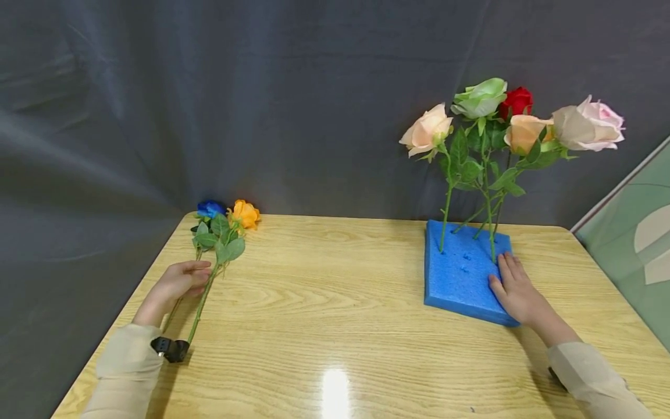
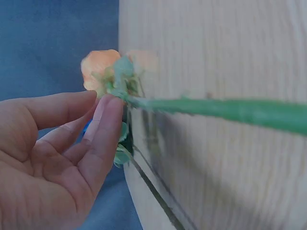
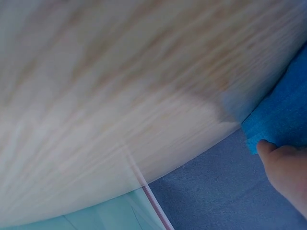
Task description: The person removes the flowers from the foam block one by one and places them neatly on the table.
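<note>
At the left of the table my left hand (image 1: 180, 284) pinches the green stem of an orange rose (image 1: 245, 215) at its fingertips. In the left wrist view this stem (image 2: 216, 108) runs thick and close to the camera, raised over the wood. A blue rose (image 1: 211, 209) lies beside it, its thinner stem (image 2: 156, 196) down on the table. On the right, my right hand (image 1: 518, 294) rests with straight fingers on a blue foam block (image 1: 455, 288). In the right wrist view the thumb (image 3: 266, 147) lies at the block's edge.
Several roses stand in the block: a pale peach one (image 1: 428, 131), a green one (image 1: 480, 98), a red one (image 1: 516, 102), a light orange one (image 1: 523, 134) and a pale pink one (image 1: 588, 125). Dark cloth (image 1: 314, 105) hangs behind the wooden table (image 1: 324, 291). A green panel (image 1: 635, 227) stands far right.
</note>
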Available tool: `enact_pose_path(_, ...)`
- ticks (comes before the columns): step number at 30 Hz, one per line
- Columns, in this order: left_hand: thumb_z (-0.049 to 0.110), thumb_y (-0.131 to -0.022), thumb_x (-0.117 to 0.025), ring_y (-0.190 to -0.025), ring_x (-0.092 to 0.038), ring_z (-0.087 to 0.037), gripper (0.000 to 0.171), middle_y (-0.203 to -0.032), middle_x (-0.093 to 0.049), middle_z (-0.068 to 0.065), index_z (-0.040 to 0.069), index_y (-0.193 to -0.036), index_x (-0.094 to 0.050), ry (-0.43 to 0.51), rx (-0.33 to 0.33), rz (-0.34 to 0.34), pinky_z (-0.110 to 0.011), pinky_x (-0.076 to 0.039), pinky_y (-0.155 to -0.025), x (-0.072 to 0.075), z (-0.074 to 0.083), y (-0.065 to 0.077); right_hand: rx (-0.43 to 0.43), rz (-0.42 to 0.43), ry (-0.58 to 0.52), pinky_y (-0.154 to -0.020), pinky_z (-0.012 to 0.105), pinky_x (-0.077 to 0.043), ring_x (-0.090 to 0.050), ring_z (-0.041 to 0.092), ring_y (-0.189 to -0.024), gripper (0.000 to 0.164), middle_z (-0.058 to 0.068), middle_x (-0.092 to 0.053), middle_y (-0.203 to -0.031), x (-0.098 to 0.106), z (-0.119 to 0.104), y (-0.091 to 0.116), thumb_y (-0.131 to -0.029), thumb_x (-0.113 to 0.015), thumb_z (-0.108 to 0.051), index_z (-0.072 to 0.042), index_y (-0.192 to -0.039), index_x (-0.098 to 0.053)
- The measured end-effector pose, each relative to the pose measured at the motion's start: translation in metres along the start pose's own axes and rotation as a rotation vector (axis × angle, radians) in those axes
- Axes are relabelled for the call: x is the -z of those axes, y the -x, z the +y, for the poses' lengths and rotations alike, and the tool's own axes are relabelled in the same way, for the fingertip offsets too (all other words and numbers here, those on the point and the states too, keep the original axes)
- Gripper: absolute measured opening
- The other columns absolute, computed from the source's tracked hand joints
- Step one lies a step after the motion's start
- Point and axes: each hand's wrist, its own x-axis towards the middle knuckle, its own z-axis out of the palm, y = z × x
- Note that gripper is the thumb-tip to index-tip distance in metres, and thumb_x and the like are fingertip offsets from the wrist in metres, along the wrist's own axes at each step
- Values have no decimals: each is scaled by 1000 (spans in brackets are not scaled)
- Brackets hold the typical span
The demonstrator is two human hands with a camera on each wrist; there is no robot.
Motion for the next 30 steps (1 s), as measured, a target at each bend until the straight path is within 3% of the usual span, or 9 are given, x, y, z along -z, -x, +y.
enact_pose_path(6,12,-101,-44,-129,-45,-41,51,-145,-36,-32,-9,-145,-30,20,-58,11,-35,-54,-94,-9,17,1,-51,-8,-33,-103,77,-13,10,59,-137,69,41,16,-149,0,-1,0,-105,-19,-37,12,-147,3)
enact_pose_path(11,10,-100,-47,-126,-49,-41,47,-140,-44,-31,-8,-142,-36,33,-162,7,-45,-51,-99,-33,44,-1,-78,-29,-50,-99,80,-16,7,65,-133,69,42,21,-147,1,-1,0,-104,-18,-38,9,-148,8)
enact_pose_path(15,8,-98,-49,-123,-51,-42,44,-136,-49,-30,-8,-139,-42,56,-222,-33,-45,-52,-97,-56,65,-6,-72,-39,-49,-99,80,-16,4,65,-133,69,42,19,-148,1,0,0,-105,-17,-38,9,-148,8)
enact_pose_path(22,7,-97,-52,-118,-55,-41,42,-131,-54,-29,-7,-136,-47,85,-293,-145,-44,-53,-95,-96,94,-15,-9,-26,-82,-107,75,-7,12,55,-139,68,38,16,-150,1,4,1,-105,-20,-35,12,-147,6)
enact_pose_path(30,7,-96,-53,-116,-58,-38,39,-128,-57,-27,-5,-133,-51,108,-349,-239,-36,-56,-89,-141,125,-25,7,-29,-73,-109,74,-3,13,54,-140,67,38,13,-151,2,5,3,-105,-21,-34,10,-148,4)
